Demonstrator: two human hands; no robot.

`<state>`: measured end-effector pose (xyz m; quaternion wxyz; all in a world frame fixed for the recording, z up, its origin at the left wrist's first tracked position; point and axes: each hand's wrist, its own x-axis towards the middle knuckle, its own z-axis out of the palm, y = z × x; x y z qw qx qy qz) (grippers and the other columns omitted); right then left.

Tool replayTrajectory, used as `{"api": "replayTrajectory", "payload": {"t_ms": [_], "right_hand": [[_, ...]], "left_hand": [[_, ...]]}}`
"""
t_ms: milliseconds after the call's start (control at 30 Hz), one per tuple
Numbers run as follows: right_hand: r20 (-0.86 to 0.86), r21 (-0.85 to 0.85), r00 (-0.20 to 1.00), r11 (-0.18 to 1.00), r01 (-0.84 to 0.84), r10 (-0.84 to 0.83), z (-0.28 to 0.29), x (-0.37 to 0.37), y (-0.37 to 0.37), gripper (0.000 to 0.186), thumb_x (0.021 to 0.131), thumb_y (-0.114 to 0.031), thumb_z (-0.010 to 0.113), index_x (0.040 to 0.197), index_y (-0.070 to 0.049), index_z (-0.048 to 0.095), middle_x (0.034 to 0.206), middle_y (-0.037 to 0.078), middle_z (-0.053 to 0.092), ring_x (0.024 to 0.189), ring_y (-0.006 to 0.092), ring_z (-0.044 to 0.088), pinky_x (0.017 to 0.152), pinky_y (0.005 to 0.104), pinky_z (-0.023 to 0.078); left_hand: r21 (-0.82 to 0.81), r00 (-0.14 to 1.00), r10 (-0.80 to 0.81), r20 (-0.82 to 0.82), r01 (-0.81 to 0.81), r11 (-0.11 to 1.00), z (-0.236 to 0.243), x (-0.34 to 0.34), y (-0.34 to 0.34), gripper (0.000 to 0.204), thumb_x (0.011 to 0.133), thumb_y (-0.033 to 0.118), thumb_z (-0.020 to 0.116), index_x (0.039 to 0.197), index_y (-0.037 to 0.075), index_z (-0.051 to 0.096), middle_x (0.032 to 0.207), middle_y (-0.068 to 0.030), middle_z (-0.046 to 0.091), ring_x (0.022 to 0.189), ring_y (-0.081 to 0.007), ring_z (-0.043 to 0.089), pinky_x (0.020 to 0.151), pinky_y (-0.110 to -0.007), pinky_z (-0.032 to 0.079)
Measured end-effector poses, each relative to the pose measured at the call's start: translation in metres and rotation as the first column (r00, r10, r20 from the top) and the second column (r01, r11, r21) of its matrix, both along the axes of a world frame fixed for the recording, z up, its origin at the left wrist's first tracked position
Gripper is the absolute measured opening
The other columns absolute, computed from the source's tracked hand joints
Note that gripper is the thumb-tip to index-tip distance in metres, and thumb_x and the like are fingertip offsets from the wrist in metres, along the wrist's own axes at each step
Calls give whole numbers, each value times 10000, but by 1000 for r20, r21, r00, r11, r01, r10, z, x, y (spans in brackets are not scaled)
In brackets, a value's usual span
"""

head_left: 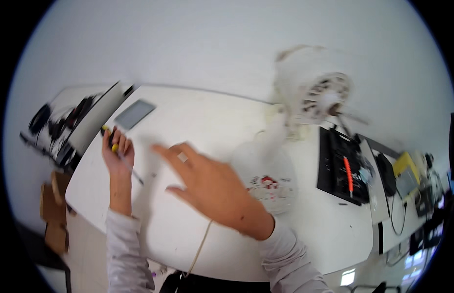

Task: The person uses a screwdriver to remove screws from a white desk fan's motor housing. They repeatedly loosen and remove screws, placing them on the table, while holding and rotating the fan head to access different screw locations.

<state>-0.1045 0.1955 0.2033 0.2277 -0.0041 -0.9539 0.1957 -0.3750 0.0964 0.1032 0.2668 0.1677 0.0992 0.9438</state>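
Note:
My left hand is closed around the yellow-and-black handle of a screwdriver, whose metal shaft points down toward the tabletop. My right hand reaches across the middle of the table, blurred by motion, with thumb and fingers apart and nothing visible in them. Something pale and square, perhaps a ring, shows on one finger. Beside that hand stands a white desk fan, its round base printed with a red-hatted cartoon figure. The fan's head, without a front guard or blades, faces right. A tiny dark piece lies between my hands.
A flat grey tablet-like slab rests at the table's far left. On the right lies an open black tool case with an orange-red tool on it. A pale cord crosses the front edge. Cardboard sits lower left.

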Motion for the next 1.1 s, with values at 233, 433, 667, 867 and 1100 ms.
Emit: {"api": "replayTrajectory", "payload": {"t_ms": [233, 433, 667, 867, 1100], "right_hand": [[-122, 107, 992, 994, -22, 35, 20, 76, 19, 669, 725, -75, 675, 1344, -116, 424, 1110, 89, 533, 798, 227, 622, 621, 283, 521], [-226, 80, 955, 973, 215, -192, 43, 173, 39, 489, 764, -54, 616, 1248, -93, 553, 1023, 116, 630, 833, 241, 640, 667, 302, 531], [-427, -280, 805, 907, 315, -411, 58, 204, 32, 693, 694, -233, 697, 1281, 45, 456, 955, 153, 655, 753, 212, 662, 619, 289, 520], [-505, -191, 782, 931, 312, -366, 36, 211, 53, 738, 597, -321, 882, 1116, 21, 485, 931, 133, 619, 752, 148, 633, 658, 230, 507], [-529, 4, 849, 1000, -9, 10, 31, 223, 53, 643, 743, -280, 733, 1216, -42, 368, 1095, 254, 526, 839, 305, 642, 660, 334, 574]], "left_hand": [[-13, 957, -50, -284, 49, 999, 122, 168, 62, 240, 985, 217, 411, 1018, 0, 508, 573, 17, 366, 384, -66, 249, 416, -214, 237], [-18, 565, 398, -723, -592, 806, 157, 253, 71, 266, 906, 200, 481, 1066, -9, 442, 553, 30, 386, 383, -29, 270, 409, -202, 196], [-33, 95, 27, -995, -575, 818, 138, 308, 96, 350, 676, 128, 750, 968, 38, 582, 675, -49, 575, 498, -158, 543, 470, -256, 406], [405, -400, 160, -902, -660, 632, 119, 311, 108, 398, 607, 193, 675, 1002, 150, 654, 642, 47, 496, 481, -105, 435, 427, -254, 324], [312, -248, 197, -949, -621, 719, 143, 282, 102, 587, 465, 256, 800, 1003, 58, 672, 882, -89, 639, 649, -188, 563, 553, -285, 441]]}}
